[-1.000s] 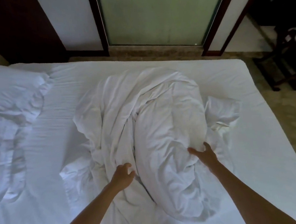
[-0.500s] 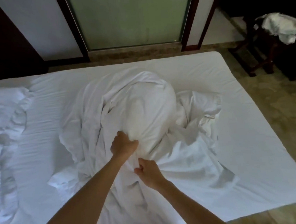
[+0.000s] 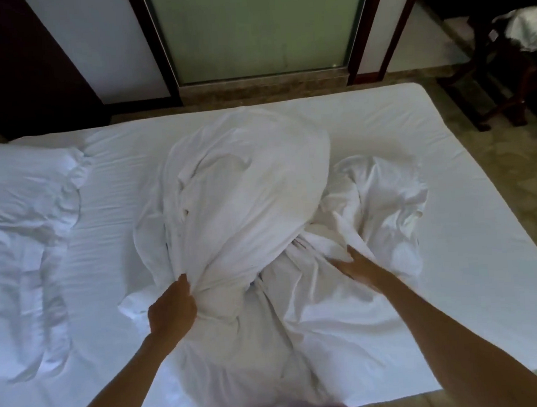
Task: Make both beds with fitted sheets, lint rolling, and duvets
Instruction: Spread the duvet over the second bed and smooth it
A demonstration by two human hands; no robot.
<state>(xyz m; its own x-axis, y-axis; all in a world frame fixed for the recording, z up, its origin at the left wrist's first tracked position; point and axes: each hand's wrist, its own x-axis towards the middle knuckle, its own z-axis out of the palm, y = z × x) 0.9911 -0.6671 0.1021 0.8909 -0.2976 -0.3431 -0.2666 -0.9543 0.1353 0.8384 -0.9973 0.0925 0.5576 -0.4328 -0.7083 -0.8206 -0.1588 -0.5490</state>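
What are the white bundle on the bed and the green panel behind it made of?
The duvet: soft matte cloth, probably cotton; it bunches into fine creases where the left hand grips it. The panel: likely frosted glass, pale green, cloudy, in a dark frame.

At twelve o'clock stands a frosted greenish glass panel in a dark wooden frame, with dim daylight glowing through it. White wall panels flank it at eleven and one o'clock. A dark wooden surface fills ten o'clock. Mottled beige stone floor shows from two to four o'clock. At two o'clock a dark wooden stand carries a crumpled white cloth.
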